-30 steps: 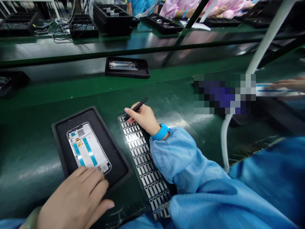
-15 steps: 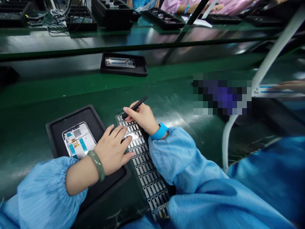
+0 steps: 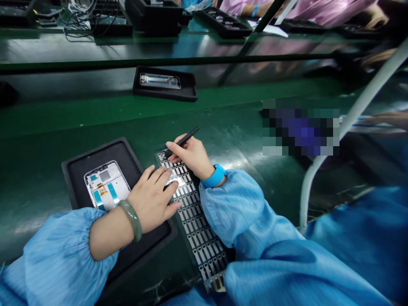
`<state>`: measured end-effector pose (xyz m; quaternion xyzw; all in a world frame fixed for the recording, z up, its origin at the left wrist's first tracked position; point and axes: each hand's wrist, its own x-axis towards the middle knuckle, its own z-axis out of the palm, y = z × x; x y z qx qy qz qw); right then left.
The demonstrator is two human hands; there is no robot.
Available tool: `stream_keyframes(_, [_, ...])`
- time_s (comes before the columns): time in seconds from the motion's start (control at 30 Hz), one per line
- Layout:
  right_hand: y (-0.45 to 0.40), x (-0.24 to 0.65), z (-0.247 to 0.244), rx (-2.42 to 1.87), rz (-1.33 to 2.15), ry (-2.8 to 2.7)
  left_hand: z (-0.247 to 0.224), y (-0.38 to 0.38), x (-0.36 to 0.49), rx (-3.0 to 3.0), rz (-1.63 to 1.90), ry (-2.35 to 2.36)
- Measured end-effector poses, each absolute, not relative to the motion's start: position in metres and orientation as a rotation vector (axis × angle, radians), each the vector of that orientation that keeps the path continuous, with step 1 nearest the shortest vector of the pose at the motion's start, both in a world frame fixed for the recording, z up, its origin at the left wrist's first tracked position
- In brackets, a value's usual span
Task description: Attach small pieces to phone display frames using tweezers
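Note:
A long clear sheet of die-cut stickers (image 3: pixel 197 231), in rows of small pale pieces, runs along the green bench. My right hand (image 3: pixel 193 155) pinches black tweezers (image 3: pixel 191 133) like a pen, their tip at the sheet's far end. My left hand (image 3: pixel 154 195), fingers spread and palm down, rests over the left edge of that sheet. Under my left forearm, a silver phone frame (image 3: pixel 110 182) with blue strips and an orange flex cable lies in a black foam tray (image 3: pixel 127 148). My hand and sleeve hide the frame's near part.
Farther back on the bench stands another black tray (image 3: pixel 189 87) holding a phone frame (image 3: pixel 161 80). A pale curved pipe (image 3: pixel 307 182) rises at the right, near a blurred-out patch. Across the bench, co-workers in pink sleeves (image 3: pixel 331 12) sit behind trays and tangled cables (image 3: pixel 92 19).
The view has shifted slightly. Both hands keep nearly the same place and pose over the sheet. A co-worker's hand at the far right has come into view.

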<state>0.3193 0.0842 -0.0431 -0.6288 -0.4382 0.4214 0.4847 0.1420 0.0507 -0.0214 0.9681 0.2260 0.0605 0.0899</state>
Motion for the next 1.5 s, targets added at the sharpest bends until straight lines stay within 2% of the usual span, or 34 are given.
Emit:
stream_keyframes(0.33, [0.086, 0.317, -0.035, -1.426, 1.168, -0.858, -0.019, 0.051, 0.142, 2.883, 0.157, 0.68])
stream_keyframes(0.57, [0.078, 0.326, -0.007, -1.062, 1.397, -0.741, -0.021, 0.052, 0.142, 2.815, 0.228, 0.643])
stream_keyframes(0.67, [0.069, 0.314, 0.006, -1.003, 1.37, -0.797, -0.013, 0.054, 0.136, 2.575, 0.442, 0.688])
stream_keyframes(0.77, [0.063, 0.293, 0.012, -0.948, 1.383, -0.849, 0.002, 0.054, 0.123, 2.066, 0.672, 0.892])
stream_keyframes(0.93, [0.058, 0.261, 0.012, -0.944, 1.431, -0.984, 0.017, 0.051, 0.092, 1.592, 0.693, 1.08])
stream_keyframes(1.27, [0.071, 0.238, 0.026, -0.912, 1.578, -1.316, 0.019, 0.041, 0.042, 1.748, 0.309, 1.198])
stream_keyframes(1.43, [0.108, 0.224, 0.013, -0.884, 1.506, -1.275, -0.003, 0.055, 0.023, 2.293, 0.681, 1.527])
stream_keyframes(1.5, [0.119, 0.217, 0.005, -0.898, 1.534, -1.294, -0.017, 0.059, 0.019, 2.468, 0.66, 1.516])
